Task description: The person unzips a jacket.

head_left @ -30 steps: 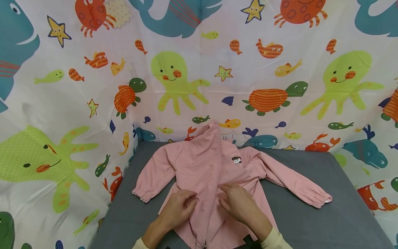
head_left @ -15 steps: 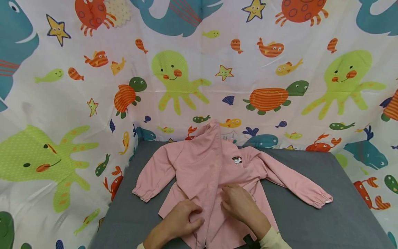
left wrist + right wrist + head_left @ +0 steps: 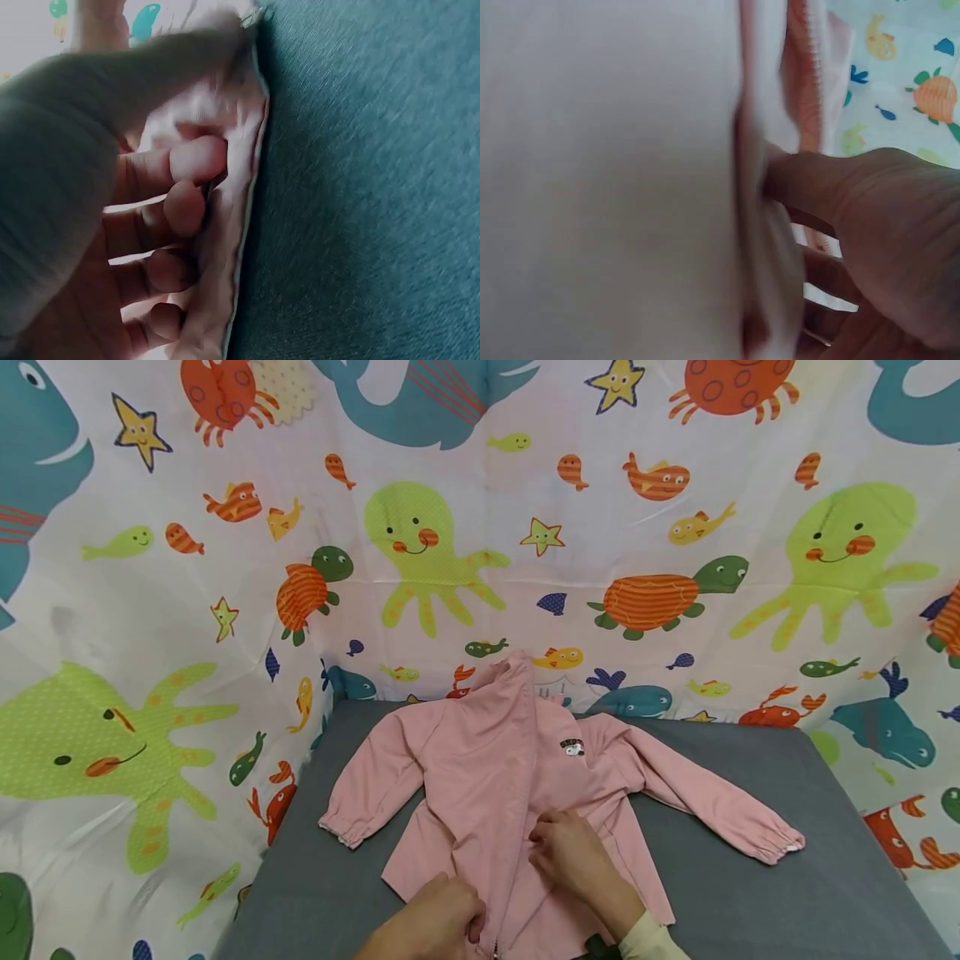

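A pink zip-up jacket (image 3: 465, 760) lies front up, sleeves spread to both sides, with a small dark-and-white character patch (image 3: 573, 747) on its chest. My left hand (image 3: 442, 918) is low at the hem beside the metal zip end (image 3: 495, 950). In the left wrist view its curled fingers (image 3: 196, 159) press into the fabric and its thumb stretches towards the zip end. My right hand (image 3: 573, 860) pinches the jacket's front to the right of the zip line. The right wrist view shows its thumb against a fold (image 3: 761, 187), its other fingertips hidden behind the cloth.
The jacket lies on a grey cloth-covered table (image 3: 750, 802). A white curtain (image 3: 555, 485) printed with sea animals hangs behind and at the sides. The jacket's collar (image 3: 510, 672) stands against it. A dark strap (image 3: 600, 947) is at the right wrist.
My left hand has slid down the jacket to its bottom hem, its fingers now more curled. My right hand stays at nearly the same place on the jacket.
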`<state>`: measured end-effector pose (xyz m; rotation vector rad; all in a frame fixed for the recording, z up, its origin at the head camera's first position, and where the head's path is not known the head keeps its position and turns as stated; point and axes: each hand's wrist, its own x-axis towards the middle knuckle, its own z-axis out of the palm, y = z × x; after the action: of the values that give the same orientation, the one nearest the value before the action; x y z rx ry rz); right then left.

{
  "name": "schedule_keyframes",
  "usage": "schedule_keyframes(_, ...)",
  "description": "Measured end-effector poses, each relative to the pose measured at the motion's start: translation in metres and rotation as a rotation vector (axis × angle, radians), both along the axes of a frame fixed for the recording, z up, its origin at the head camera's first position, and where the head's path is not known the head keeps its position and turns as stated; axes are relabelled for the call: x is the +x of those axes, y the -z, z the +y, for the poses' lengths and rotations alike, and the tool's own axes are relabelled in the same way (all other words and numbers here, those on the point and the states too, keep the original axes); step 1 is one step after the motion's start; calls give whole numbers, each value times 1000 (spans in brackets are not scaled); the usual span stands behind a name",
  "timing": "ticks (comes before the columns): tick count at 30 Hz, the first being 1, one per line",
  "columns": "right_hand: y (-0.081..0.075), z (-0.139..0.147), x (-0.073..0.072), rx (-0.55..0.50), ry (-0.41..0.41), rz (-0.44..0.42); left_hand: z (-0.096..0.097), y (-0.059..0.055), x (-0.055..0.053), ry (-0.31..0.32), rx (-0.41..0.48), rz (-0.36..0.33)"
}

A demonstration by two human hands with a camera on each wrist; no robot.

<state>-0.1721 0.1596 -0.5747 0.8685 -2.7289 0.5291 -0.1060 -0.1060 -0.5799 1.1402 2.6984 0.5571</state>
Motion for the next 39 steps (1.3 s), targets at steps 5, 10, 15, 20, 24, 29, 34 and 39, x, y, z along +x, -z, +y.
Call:
schedule_keyframes(5,3,-2,-2,-25,46,-17,3,-2,3,1,-78,-110)
schedule_keyframes(10,-3,-2,-5,-37,66,-92,1,-5,1,66,-74,-118)
schedule_keyframes(15,-16,1,-14,-62,79,-222,0,-11,-6,147,-26,-101)
schedule_keyframes(20,-23,6,-26,-131,106,-237,-2,-12,-9,207,32,-261)
schedule_keyframes(24,-28,17,-35,-186,189,-204,-2,-8,-8,238,65,-357)
schedule_keyframes(29,-32,22,-38,-168,167,-251,-3,-6,-6,172,79,-374)
schedule_keyframes(34,-35,21,-34,-164,171,-277,-1,-8,-8,105,55,-285)
schedule_keyframes(39,-40,21,-33,-187,201,-279,0,-13,-10,47,68,-320)
